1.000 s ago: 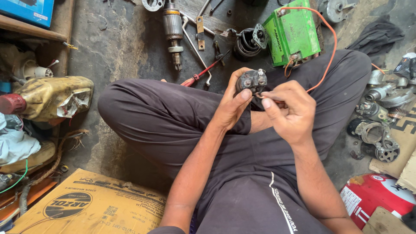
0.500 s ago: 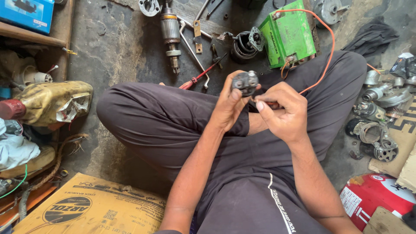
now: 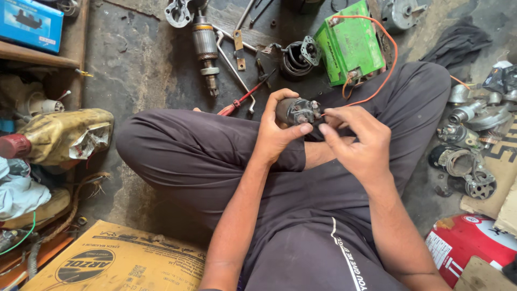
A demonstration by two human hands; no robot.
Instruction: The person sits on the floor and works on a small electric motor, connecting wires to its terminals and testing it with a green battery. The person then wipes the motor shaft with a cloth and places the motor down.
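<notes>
Nearest the camera, at the lower left, lies a flat cardboard box (image 3: 116, 258) on the concrete floor (image 3: 140, 64), and at the lower right a red canister (image 3: 468, 245) lies on its side. Between them the person sits cross-legged in dark trousers, both forearms reaching forward over the lap.

The left hand (image 3: 277, 134) is closed around a small dark cylindrical motor part (image 3: 296, 111), fingers curled over its far side and the thumb pressed against its near face, holding it up above the knees. The right hand (image 3: 358, 140) is just beside it on the right, thumb and forefinger pinched together at the terminal end of the part; what they pinch is too small to make out, though a thin orange wire (image 3: 390, 64) runs from that spot up and away.

To the left, at middle distance, a grimy yellow plastic jug (image 3: 62, 134) with a red cap lies on its side beside a heap of cloth and clutter. To the right, at the same depth, a cluster of metal housings and gears (image 3: 466, 156) rests on the floor near the person's knee.

Further out, just beyond the left knee, a red-handled screwdriver (image 3: 242, 99) lies at a slant. Past it are a wound armature (image 3: 205, 48), a few spanners and a coil with a bracket (image 3: 296, 59). The orange wire loops to a green battery (image 3: 350, 46) standing far right of centre. A blue box (image 3: 29, 24) sits on a shelf at the far left.
</notes>
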